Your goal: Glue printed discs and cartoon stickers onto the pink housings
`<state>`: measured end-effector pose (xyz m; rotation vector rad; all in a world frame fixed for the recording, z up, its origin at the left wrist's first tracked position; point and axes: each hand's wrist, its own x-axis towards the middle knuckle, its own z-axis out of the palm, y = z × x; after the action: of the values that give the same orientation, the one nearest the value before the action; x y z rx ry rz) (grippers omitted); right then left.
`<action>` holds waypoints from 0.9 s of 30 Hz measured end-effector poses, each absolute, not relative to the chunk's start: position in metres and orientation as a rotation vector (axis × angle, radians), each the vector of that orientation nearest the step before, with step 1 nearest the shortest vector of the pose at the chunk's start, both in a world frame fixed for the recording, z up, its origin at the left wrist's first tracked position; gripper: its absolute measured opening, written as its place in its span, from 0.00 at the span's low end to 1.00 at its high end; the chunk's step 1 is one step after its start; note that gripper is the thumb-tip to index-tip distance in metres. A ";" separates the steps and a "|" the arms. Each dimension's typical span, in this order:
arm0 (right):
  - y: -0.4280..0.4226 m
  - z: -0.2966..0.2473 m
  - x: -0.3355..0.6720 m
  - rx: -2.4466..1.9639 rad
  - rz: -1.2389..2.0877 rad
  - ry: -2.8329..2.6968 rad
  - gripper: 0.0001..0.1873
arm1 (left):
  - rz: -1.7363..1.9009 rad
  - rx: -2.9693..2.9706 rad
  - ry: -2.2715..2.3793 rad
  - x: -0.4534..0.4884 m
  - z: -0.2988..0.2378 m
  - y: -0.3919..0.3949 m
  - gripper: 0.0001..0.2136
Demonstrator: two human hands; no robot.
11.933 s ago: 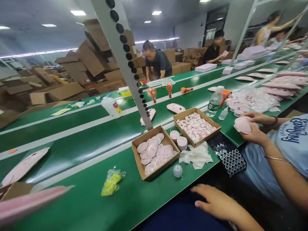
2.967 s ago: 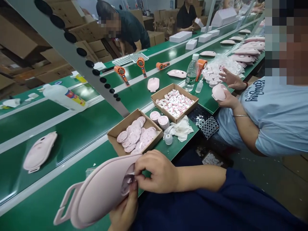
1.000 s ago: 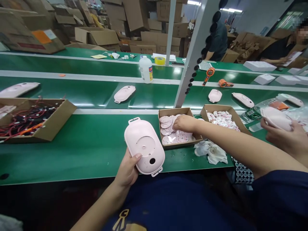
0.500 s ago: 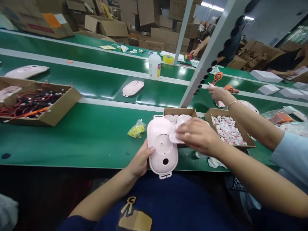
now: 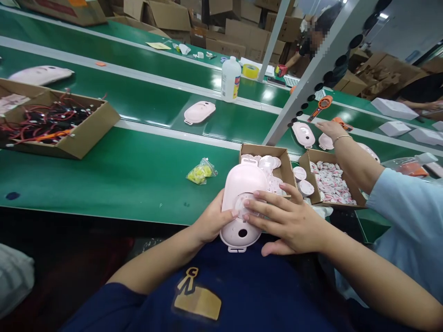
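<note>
My left hand [image 5: 212,220] grips the left side of a pale pink oval plastic casing [image 5: 242,180], thumb on its face. The casing has a slotted tab at each end and a dark round hole near its lower end. A thin whitish disc [image 5: 241,205] lies in the round recess at its middle. My right hand [image 5: 290,220] is spread open, its fingertips resting flat on the disc and partly hiding it. Just behind the casing stands a cardboard box [image 5: 285,168] of similar round discs.
A second box [image 5: 306,159] holds small pink-and-white pieces; a co-worker's arm [image 5: 360,159] reaches over it. A bag of yellow-green bits [image 5: 201,172] lies on the green bench. Further off are a wire box [image 5: 92,133], another pink casing [image 5: 200,112], a bottle [image 5: 230,79] and a slanted post [image 5: 311,76].
The disc held in my right hand is now on the casing's recess, and that hand's fingers have spread over it. The co-worker's arm has shifted, showing another pink casing beyond.
</note>
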<state>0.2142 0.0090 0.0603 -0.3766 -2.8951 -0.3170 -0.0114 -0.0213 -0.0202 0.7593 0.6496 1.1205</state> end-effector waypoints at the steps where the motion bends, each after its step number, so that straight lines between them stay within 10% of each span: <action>1: 0.007 0.060 0.213 -0.388 -0.297 -2.894 0.33 | 1.118 0.791 0.649 -0.011 -0.020 -0.022 0.30; 12: -0.013 0.049 0.203 -0.662 -0.222 -2.561 0.08 | 0.996 1.393 1.039 -0.009 -0.012 -0.025 0.26; 23: -0.034 0.055 0.203 -0.789 0.514 -2.375 0.10 | 0.951 1.296 1.029 -0.017 -0.019 -0.018 0.29; 27: -0.045 0.060 0.206 -0.974 0.191 -2.411 0.13 | 0.955 1.145 0.953 -0.013 -0.019 -0.016 0.32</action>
<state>0.2064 -0.0451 0.0599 -0.9738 -2.4113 0.1910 -0.0133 -0.0162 -0.0191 1.1454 0.9530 0.9547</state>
